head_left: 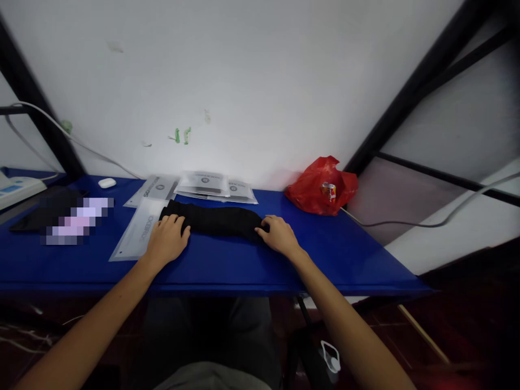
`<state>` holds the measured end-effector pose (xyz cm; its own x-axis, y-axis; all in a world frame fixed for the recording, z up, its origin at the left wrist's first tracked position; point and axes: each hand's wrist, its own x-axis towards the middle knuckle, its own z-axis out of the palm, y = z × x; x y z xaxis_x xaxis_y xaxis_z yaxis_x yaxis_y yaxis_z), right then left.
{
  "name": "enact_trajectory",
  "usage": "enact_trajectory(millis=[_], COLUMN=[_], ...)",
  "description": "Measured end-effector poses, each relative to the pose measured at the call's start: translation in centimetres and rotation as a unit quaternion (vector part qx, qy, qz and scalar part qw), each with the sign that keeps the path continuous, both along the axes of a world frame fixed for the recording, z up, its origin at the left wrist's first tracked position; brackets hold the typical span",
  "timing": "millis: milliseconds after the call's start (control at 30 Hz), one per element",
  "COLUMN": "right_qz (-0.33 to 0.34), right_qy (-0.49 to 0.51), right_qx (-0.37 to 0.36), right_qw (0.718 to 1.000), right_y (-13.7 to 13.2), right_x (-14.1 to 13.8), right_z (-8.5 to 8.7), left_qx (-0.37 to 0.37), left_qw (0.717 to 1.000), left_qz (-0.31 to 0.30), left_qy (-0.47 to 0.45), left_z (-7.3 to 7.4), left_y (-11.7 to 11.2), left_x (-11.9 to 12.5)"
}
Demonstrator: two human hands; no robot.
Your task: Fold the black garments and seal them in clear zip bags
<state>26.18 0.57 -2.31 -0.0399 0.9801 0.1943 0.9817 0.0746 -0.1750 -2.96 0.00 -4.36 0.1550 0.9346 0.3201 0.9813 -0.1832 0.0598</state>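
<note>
A long strip of black fabric (221,219), which looks like a sleeve, lies flat across the blue table. My left hand (168,238) rests on its left end with the fingers spread over the cloth and the thumb apart. At the other end, my right hand (279,234) has its thumb and fingers closed on the fabric's edge. Under the left end and my left hand lies a translucent printed plastic bag (132,233). Just behind the fabric are more such bags, a filled one (203,184) on top among them.
A red plastic bag (312,187) stands at the back right by a cable. To the left lie a white case (107,183), a dark flat object (40,211) with a blurred patch, and a white device (20,189). The blue table (244,268) ends against a white wall.
</note>
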Motion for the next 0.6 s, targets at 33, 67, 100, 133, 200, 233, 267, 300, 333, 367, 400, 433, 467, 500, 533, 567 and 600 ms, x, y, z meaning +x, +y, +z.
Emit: enact_trajectory(millis=[33,67,100,133,200,233,267,300,333,367,400,433,467,500,533,567,600], right_qz=[0.004,0.006,0.005,0.001,-0.015,-0.026,-0.038,-0.052,-0.063,-0.069,-0.07,-0.063,-0.051,-0.037,-0.025,-0.019,-0.018], right_qy=[0.0,0.0,-0.001,-0.001,0.0,0.002,0.005,0.007,0.01,0.015,0.023,0.033,0.046,0.059,0.072,0.084,0.096], right_qx=[0.003,0.006,0.007,0.006,0.002,-0.004,-0.011,-0.019,-0.028,-0.036,-0.043,-0.047,-0.049,-0.048,-0.045,-0.039,-0.03], right_qw=[1.0,1.0,1.0,1.0,1.0,1.0,0.999,0.998,0.998,0.997,0.996,0.996,0.996,0.996,0.996,0.996,0.995], right_y=[0.1,0.2,0.3,0.3,0.3,0.3,0.2,0.0,0.0,-0.1,-0.1,0.0,0.0,0.2,0.3,0.4,0.5], right_x=[0.1,0.2,0.2,0.2,0.4,0.5,0.6,0.8,0.9,0.9,1.0,1.0,1.1,1.1,1.2,1.3,1.5], right_z=[0.0,0.0,0.0,0.1,0.3,0.4,0.5,0.5,0.5,0.4,0.3,0.2,0.1,0.0,0.0,0.1,0.3], left_qx=[0.001,0.002,0.005,0.008,0.015,0.017,0.019,0.019,0.02,0.021,0.022,0.024,0.025,0.027,0.029,0.031,0.033], left_qw=[1.0,1.0,1.0,1.0,0.999,0.999,0.999,0.999,0.999,0.999,0.999,0.999,0.999,0.999,0.999,0.999,0.999], left_qz=[-0.001,-0.001,0.0,0.002,0.007,0.009,0.011,0.012,0.013,0.012,0.011,0.01,0.008,0.007,0.007,0.008,0.011], left_qy=[-0.003,-0.008,-0.013,-0.018,-0.028,-0.032,-0.033,-0.034,-0.033,-0.032,-0.032,-0.032,-0.033,-0.035,-0.037,-0.039,-0.041], left_z=[0.0,0.0,0.0,0.0,-0.1,-0.2,-0.2,-0.3,-0.3,-0.3,-0.4,-0.4,-0.4,-0.4,-0.4,-0.4,-0.3], left_y=[0.0,0.0,0.1,0.1,0.2,0.2,0.3,0.3,0.4,0.4,0.4,0.4,0.4,0.4,0.4,0.4,0.3], left_x=[0.0,-0.1,-0.1,-0.2,-0.3,-0.4,-0.4,-0.4,-0.5,-0.5,-0.5,-0.5,-0.5,-0.6,-0.6,-0.6,-0.6])
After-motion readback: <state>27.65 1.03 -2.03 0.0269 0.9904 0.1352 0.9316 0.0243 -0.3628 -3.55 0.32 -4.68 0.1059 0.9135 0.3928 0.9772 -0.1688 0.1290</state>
